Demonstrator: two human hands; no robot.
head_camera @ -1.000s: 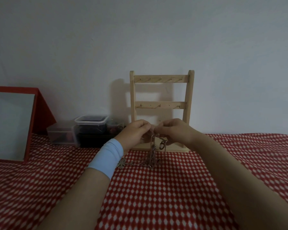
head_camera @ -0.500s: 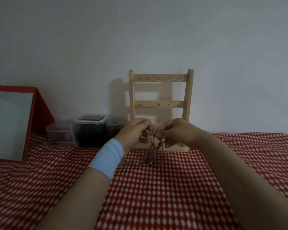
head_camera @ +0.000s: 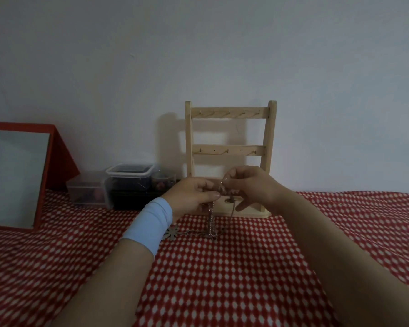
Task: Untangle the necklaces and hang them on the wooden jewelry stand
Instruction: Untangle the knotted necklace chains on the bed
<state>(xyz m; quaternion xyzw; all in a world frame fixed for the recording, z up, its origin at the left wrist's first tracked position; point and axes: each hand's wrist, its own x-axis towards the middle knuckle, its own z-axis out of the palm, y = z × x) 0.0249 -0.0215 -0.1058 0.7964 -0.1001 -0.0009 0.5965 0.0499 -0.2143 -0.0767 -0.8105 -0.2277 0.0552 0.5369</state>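
A tangle of thin metal necklaces [head_camera: 210, 220] hangs from both hands down to the red checked cloth, where a flower-shaped pendant [head_camera: 172, 232] lies. My left hand [head_camera: 191, 197], with a pale blue wristband, pinches the chains from the left. My right hand [head_camera: 248, 185] pinches a strand a little higher, and a small ring pendant [head_camera: 229, 199] dangles beneath it. The wooden jewelry stand [head_camera: 230, 159] rises just behind the hands against the wall, its two hook bars bare.
A red-framed mirror [head_camera: 17, 178] leans at the far left. Clear plastic boxes [head_camera: 118, 187] and a small jar [head_camera: 163, 181] sit left of the stand by the wall. The red checked cloth [head_camera: 222, 279] covers the whole surface.
My right hand has lifted its strand slightly and spread its lower fingers. The left hand has dropped a little, so the hands have drawn apart along the chain.
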